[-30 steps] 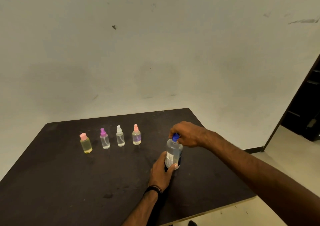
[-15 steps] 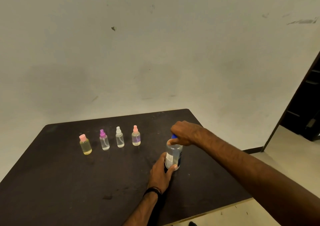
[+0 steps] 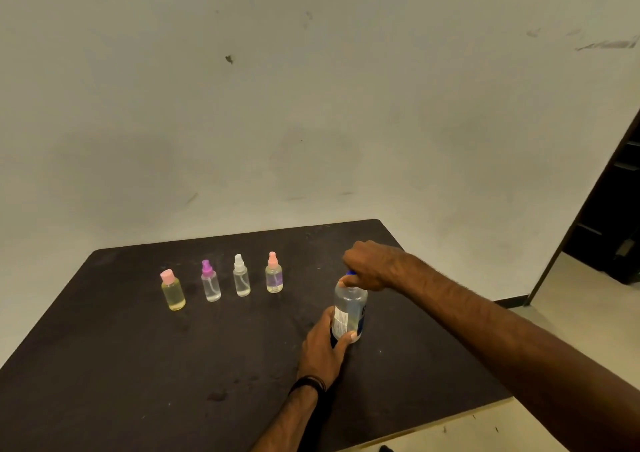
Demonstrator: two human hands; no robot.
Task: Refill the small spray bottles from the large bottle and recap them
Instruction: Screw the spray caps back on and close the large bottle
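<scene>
A: So, our left hand [image 3: 323,342] grips the large clear plastic bottle [image 3: 349,309] upright on the dark surface [image 3: 121,365].

B: Right hand [image 3: 369,264] pinches its blue cap [image 3: 350,273], seemingly; we should twist steadily, keeping it vertical.

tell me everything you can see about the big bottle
The big bottle is clear plastic, round-shouldered, with a white printed label and a blue patch on its side. It stands upright on the dark table, right of the row of four small bottles and apart from them. It looks partly filled with clear liquid. The left hand grips its lower body; the right hand covers its blue cap, of which only a sliver shows.
</scene>
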